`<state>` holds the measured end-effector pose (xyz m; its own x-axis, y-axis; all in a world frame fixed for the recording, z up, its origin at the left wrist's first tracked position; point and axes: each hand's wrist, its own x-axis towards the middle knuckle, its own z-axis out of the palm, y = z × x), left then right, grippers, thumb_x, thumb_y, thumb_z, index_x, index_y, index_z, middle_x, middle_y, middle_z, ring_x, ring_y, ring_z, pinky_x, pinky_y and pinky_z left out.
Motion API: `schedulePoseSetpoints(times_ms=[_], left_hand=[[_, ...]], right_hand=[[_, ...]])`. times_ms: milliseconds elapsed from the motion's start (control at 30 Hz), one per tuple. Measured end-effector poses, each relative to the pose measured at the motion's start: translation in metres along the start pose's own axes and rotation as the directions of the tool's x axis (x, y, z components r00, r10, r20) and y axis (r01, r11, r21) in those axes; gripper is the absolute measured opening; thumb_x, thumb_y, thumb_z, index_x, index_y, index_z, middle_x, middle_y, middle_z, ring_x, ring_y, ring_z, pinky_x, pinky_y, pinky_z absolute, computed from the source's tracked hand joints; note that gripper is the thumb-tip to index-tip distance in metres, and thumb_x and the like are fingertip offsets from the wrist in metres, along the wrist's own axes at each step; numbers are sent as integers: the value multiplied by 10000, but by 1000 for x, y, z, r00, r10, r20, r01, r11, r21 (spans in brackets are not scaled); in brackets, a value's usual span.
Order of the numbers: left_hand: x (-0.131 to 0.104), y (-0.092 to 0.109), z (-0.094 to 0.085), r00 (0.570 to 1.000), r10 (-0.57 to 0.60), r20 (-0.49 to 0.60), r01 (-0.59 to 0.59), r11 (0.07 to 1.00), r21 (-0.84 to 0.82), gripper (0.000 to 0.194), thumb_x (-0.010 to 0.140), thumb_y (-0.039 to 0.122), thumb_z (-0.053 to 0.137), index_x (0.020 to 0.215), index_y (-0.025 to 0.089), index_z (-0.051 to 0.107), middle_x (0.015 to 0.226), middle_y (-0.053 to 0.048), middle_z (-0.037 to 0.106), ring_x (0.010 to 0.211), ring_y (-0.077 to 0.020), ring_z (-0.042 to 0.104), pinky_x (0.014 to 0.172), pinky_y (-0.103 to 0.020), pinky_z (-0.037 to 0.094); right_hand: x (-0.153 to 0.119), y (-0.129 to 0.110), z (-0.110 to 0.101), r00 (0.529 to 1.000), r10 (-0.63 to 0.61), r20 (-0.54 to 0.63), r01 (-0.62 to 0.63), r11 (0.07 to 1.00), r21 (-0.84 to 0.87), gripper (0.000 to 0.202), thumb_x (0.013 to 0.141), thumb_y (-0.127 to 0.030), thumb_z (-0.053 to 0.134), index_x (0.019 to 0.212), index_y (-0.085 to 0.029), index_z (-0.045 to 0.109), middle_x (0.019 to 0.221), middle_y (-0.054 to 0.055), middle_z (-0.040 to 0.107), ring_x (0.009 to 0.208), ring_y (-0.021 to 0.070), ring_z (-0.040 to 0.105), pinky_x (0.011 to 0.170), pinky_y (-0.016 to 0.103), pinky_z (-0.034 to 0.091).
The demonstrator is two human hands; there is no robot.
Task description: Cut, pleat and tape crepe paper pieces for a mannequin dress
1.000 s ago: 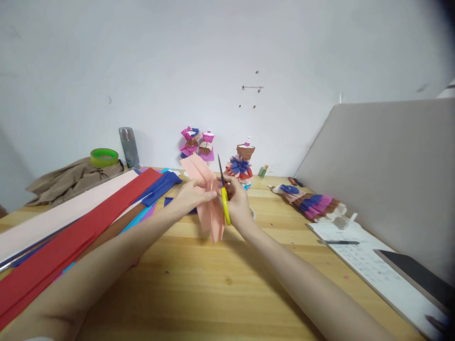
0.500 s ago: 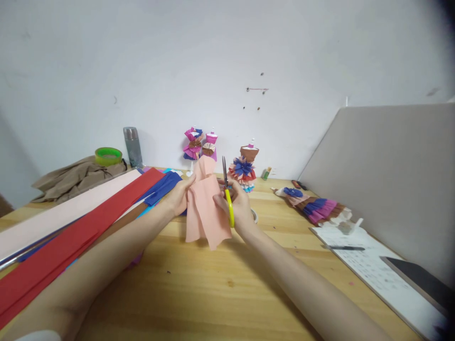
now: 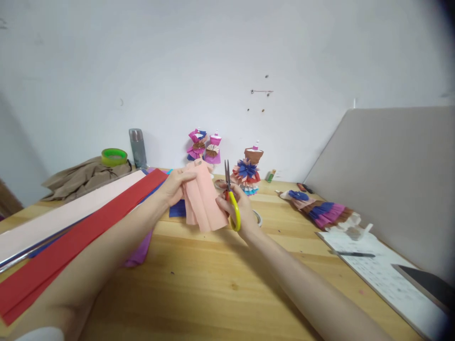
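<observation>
My left hand (image 3: 177,185) pinches the upper left of a folded piece of salmon-pink crepe paper (image 3: 205,201), thumb on top. The paper hangs in loose layers above the table. In my right hand (image 3: 243,207) is a pair of scissors (image 3: 232,201) with yellow and red handles, their dark blades pointing up and nearly closed. The right thumb also touches the paper's right edge. Behind stand small mannequins in paper dresses: one with a brown top and blue ruffles (image 3: 248,169), one in magenta and blue (image 3: 196,148), and one in pink (image 3: 214,150).
Long red (image 3: 88,239) and pale pink paper strips (image 3: 78,207) lie at left, partly under my left forearm. Green tape (image 3: 114,157) rests on brown cloth (image 3: 83,177) beside a flask (image 3: 137,148). At right are a ruffled paper dress (image 3: 320,209), a pen (image 3: 356,254) and a printed sheet (image 3: 377,279).
The pink paper has been turned and flattened, its bunched top folded down, and its lower edge sits higher. My left thumb now lies across it. The scissors stay in my right hand.
</observation>
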<state>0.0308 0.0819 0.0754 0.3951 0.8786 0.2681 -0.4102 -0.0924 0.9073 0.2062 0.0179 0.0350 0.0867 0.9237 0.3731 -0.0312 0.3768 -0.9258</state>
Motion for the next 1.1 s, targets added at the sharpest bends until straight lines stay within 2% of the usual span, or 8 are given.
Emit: schedulePoseSetpoints(times_ms=[167,300,433,533,633,767,967,1100], left_hand=[[3,19,-11,995,68,-67,-72,996,-60,214,586,201,769,777,109,742,775,-72,736,710,-197,645,726,-298,503],[2,16,-11,995,91,-31,-92,994,-55,221,580,216,774,765,105,725,783,-69,727,709,-178,636,744,-293,493],[2,12,-7,997,78,-21,-79,996,-40,217,566,242,798,715,111,709,717,-54,711,648,-162,623,691,-283,478],[1,10,-5,998,61,-25,-62,998,-24,258,559,269,825,730,107,721,724,-60,719,663,-165,631,692,-278,477],[1,9,-4,998,53,-27,-53,999,3,247,554,279,835,675,109,704,673,-45,696,627,-147,612,656,-262,463],[1,9,-6,998,54,-31,-54,999,0,240,547,270,829,644,114,673,638,-28,661,592,-132,579,612,-251,438],[3,11,-12,994,92,-56,-92,996,13,300,551,255,812,515,146,535,533,16,549,517,-105,498,559,-247,399],[6,9,-16,991,113,-76,-109,992,58,236,580,239,789,557,137,579,584,-7,595,557,-130,547,589,-269,437]], right_hand=[[-2,1,1,998,51,34,-53,996,78,501,647,-420,745,1018,-218,476,599,-82,512,456,100,458,424,219,328],[-2,0,1,996,27,79,-36,994,106,533,603,-426,791,991,-226,486,637,-68,534,485,98,465,426,215,343],[-4,-1,2,994,33,107,-43,995,93,532,606,-441,790,999,-222,505,626,-72,513,465,90,443,421,217,344],[-5,-4,2,996,0,89,-10,994,107,515,629,-424,768,1020,-222,499,639,-66,524,489,97,462,439,224,353],[-4,-6,3,998,-11,59,6,997,70,463,627,-343,754,994,-216,502,628,-64,536,519,102,487,458,224,358],[-2,-8,3,1000,-24,2,24,998,49,418,613,-276,718,973,-215,515,601,-74,529,503,91,467,449,218,339],[2,-7,-1,995,-87,-51,88,996,16,385,619,-250,710,952,-223,518,572,-87,496,473,80,421,454,220,310],[3,-11,0,991,-104,-83,106,994,18,427,576,-259,755,929,-231,516,580,-93,474,492,82,434,479,228,342]])
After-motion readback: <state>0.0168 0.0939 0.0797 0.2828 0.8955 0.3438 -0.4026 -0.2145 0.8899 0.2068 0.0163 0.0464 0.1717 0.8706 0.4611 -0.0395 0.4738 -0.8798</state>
